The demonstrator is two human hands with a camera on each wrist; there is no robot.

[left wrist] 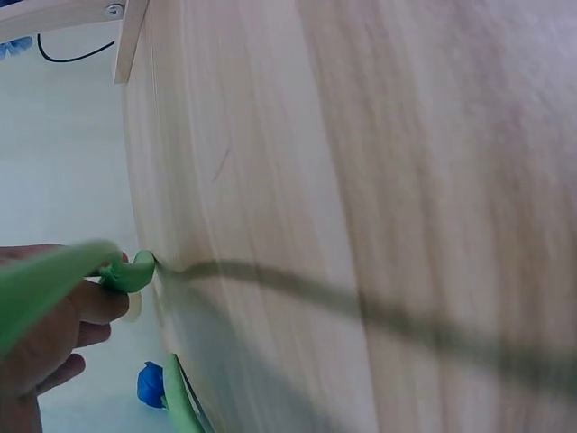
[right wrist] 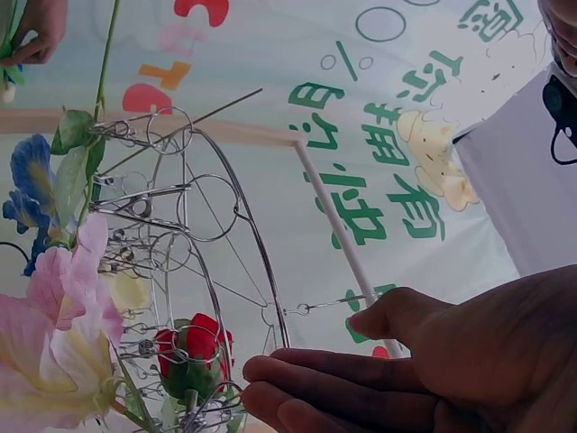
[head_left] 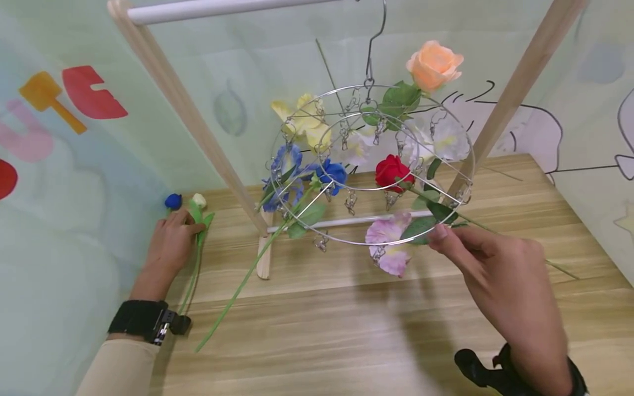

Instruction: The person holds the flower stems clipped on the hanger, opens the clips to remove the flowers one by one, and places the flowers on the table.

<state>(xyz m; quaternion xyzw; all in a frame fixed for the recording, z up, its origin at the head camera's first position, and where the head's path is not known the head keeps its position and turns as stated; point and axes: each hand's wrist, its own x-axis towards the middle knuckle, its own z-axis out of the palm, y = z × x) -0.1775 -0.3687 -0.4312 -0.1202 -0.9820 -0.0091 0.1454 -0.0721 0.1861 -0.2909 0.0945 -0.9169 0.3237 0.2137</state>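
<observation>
Nearest, the right hand has straight fingers at the near right rim of the hanger; far left on the table, the left hand pinches a white rose beside a blue rose.

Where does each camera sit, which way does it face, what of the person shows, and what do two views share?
Head: on the head, facing forward and down at the wire rack and tabletop; left hand and right hand show.
Left wrist: on that wrist, facing the pinched green flower stem and tabletop; part of the left hand shows.
Right wrist: on that wrist, facing the wire rack and printed backdrop; right hand shows large, left hand small at upper left.
Head and right wrist share the red rose.
</observation>
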